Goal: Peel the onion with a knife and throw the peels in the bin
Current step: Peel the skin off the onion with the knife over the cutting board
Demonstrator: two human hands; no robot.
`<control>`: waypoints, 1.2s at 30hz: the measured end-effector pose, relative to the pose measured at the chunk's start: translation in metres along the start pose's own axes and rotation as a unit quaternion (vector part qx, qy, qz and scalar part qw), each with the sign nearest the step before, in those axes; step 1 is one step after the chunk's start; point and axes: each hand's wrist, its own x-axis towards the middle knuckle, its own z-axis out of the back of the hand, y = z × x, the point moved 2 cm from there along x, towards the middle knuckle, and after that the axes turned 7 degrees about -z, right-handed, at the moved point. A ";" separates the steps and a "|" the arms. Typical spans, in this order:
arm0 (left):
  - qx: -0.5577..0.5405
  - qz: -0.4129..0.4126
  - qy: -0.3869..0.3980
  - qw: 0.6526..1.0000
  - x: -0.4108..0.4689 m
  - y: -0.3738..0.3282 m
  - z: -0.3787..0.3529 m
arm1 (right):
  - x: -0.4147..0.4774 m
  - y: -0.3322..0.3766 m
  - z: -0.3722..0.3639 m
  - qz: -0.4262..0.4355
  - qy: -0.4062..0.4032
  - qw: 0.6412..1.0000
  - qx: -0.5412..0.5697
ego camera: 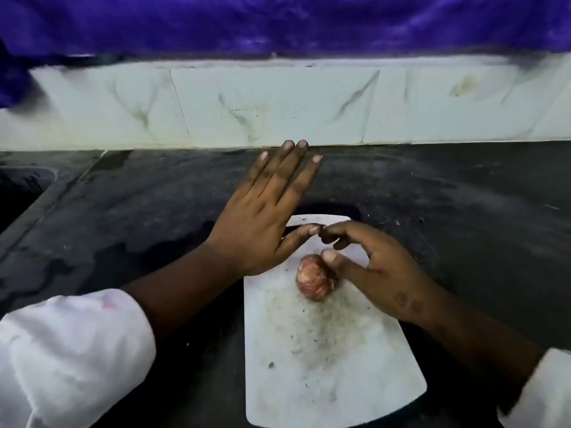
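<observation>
A reddish onion (313, 281), partly peeled with pale streaks, lies on the upper part of a white cutting board (324, 366). My left hand (265, 217) is flat with its fingers spread, over the board's top left corner and the dark counter. My right hand (374, 267) hovers over the board to the right of the onion. Its thumb tip touches the onion's upper right side, and its curled index finger meets my left thumb tip. A tiny dark bit shows where they meet. Neither a knife nor a bin is in view.
The board lies on a dark stone counter (463, 211) with wet patches. A pale marbled tile strip (278, 112) backs the counter, with purple cloth (278, 23) above. A sink recess (18, 189) opens at the far left. Small specks dot the board.
</observation>
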 end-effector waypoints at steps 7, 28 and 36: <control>0.006 0.030 -0.039 0.999 -0.040 -0.041 0.010 | -0.028 0.013 -0.019 0.049 0.019 0.984 -0.169; -0.289 0.171 -0.223 0.915 -0.077 -0.110 0.015 | -0.067 -0.005 -0.014 0.053 -0.049 0.977 0.199; -0.319 0.169 -0.261 0.895 -0.080 -0.113 0.018 | -0.069 -0.003 -0.015 0.040 -0.058 0.971 0.228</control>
